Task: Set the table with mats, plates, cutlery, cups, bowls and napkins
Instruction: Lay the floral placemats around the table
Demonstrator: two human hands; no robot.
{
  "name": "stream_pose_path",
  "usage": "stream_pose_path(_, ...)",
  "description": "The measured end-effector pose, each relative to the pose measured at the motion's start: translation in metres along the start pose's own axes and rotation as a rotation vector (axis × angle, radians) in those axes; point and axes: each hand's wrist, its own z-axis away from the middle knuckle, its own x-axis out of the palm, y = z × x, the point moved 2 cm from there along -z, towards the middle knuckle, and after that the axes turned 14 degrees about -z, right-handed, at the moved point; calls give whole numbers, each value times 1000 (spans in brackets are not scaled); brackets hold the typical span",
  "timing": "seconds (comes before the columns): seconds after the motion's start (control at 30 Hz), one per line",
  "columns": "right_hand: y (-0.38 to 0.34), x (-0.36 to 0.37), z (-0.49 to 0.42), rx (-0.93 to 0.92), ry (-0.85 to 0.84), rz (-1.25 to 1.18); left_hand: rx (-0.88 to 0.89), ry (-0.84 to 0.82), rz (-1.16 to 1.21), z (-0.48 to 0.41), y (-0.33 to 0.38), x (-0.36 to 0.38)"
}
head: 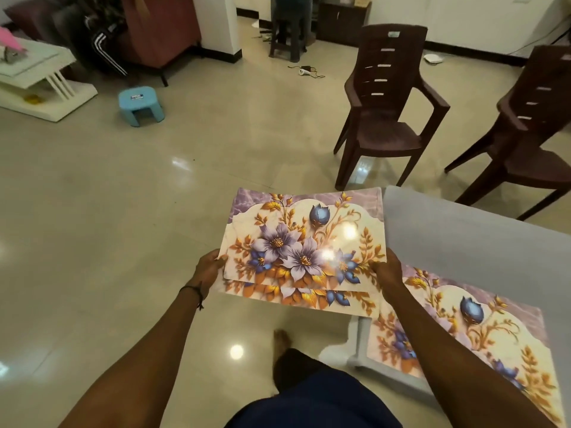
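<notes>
Holding a stack of mats [304, 242] out in front, the person has the left hand [210, 267] clamped on its 9 o'clock short edge and the right hand [386, 270] on its 3 o'clock short edge. Both hands are grasping, neither one is free. It looks like at least two mats, since a lower one peeks out at 6 o'clock under the top one.

The stack hangs over the floor [123, 242], not over the counter [469, 239]. Its 3 o'clock edge sits just beside the counter's near corner. The bare counter top lies at roughly 2 to 3 o'clock from the hands, so the right hand is clearly the nearer one and the left has the longer reach.

One laid mat [482, 335] is already flat on the counter at about 4 to 5 o'clock from the stack, partly under the right forearm. Its long axis runs about 10 to 4, along the counter's near edge. The held stack runs closer to 9 to 3, so I'd guess it needs a small clockwise twist to line up.

My read is we're early on: mats only, no plates, cups or cutlery in view. The next mat probably goes on the open stretch at 2 o'clock, facing the two brown chairs [386, 125].
</notes>
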Motion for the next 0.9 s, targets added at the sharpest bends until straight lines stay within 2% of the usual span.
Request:
stream_pose_path(0.17, -5, 35, -34, 57, 44, -101, 6, 6, -71, -68, 21, -18)
stream_pose_path(0.4, -41, 66, -103, 66, 164, -138, 47, -95, -168, -191, 95, -13)
stream_pose_path(0.6, -85, 43, -163, 65, 372, -188, 214, -210, -218, -287, 203, 31)
stream_pose_path(0.77, -86, 22, -197, 90, 503, -202, 251, -351, -273, -362, 261, 82)
stream_pose_path(0.9, -85, 18, -212, 156, 686, -268, 360, -452, -403, -418, 316, 132)
